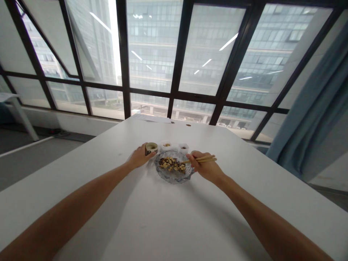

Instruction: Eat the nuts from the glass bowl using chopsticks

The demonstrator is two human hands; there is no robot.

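My left hand (pixel 139 156) is closed round the side of a small cup (pixel 151 148) with a pale inside and dark markings on its wall. A clear glass bowl (pixel 174 178) stands between my hands and holds a mix of pale, nut-like pieces (pixel 170 163) and dark, seed-like bits. In my right hand (pixel 206 168), closed at the bowl's right edge, is a pair of wooden chopsticks (pixel 208 158). Their tips reach into the bowl among the pieces. The rim of another small round container (pixel 194 153) shows behind my right fingers, mostly hidden.
Just behind the bowl are two small white cups, the left one (pixel 166 146) and the right one (pixel 183 148), each with small bits inside. Paper sheets (pixel 152 118) and a small dark disc (pixel 188 125) lie at the white table's (pixel 108 221) far end. A blue curtain (pixel 307 105) hangs right.
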